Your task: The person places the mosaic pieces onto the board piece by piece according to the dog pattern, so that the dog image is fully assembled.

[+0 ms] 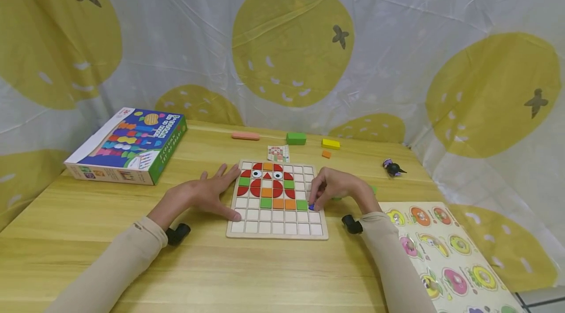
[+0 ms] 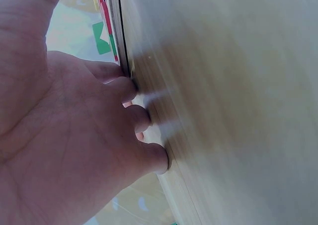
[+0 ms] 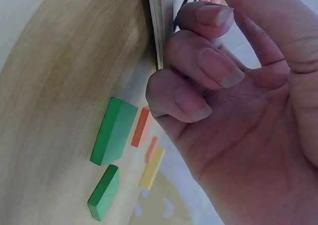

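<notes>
A wooden grid board [image 1: 277,232] lies on the table, with red, green and orange pieces and two eye pieces forming a pattern on its squares. My left hand [image 1: 205,195] is spread at its left side, the thumb resting on a lower-left square and the fingers by the edge. In the left wrist view the fingertips of the left hand [image 2: 74,120] meet the tabletop. My right hand [image 1: 337,186] pinches a small blue piece [image 1: 311,207] at the board's right side, beside a green square. In the right wrist view the right hand [image 3: 218,96] has curled fingers, and the blue piece is hidden.
A picture card [image 1: 278,153] lies behind the board. Farther back are a pink stick [image 1: 245,136], a green block [image 1: 296,139], a yellow block [image 1: 330,144] and an orange piece [image 1: 326,154]. A toy box [image 1: 128,143] stands left; a fruit puzzle board [image 1: 434,234] lies right.
</notes>
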### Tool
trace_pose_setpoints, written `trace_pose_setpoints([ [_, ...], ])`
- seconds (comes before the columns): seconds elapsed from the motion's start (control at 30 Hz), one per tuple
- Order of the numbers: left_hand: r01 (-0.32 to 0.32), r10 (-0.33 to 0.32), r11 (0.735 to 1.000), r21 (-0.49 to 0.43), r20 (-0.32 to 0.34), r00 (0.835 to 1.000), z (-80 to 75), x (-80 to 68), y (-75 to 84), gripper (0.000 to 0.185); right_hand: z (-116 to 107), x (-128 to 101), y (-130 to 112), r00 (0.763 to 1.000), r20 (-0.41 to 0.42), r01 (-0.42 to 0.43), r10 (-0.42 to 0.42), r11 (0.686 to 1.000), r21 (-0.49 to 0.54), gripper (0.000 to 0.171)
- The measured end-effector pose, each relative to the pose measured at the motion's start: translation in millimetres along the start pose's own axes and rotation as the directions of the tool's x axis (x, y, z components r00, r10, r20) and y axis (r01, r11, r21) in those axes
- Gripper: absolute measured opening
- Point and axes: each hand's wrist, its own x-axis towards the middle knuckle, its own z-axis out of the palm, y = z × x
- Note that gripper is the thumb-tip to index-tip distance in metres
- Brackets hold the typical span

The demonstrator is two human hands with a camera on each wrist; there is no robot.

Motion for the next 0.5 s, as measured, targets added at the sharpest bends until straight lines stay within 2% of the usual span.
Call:
trace_pose_setpoints([
  [0.23,-0.001,0.001,1.0,-0.014,-0.003,1.0,0.8,-1.1,0.4,0.13,0.1,-0.4,0.5,1.0,0.014,0.022,-0.022,1.0,0.017,0.007],
  [0.5,0.001,-0.001,1.0,-0.012,-0.007,1.0,1.9,-1.8,1.1,0.13,0.9,-1.1,0.0,1.0,-0.01,-0.001,0.002,1.0,0.008,0.008],
])
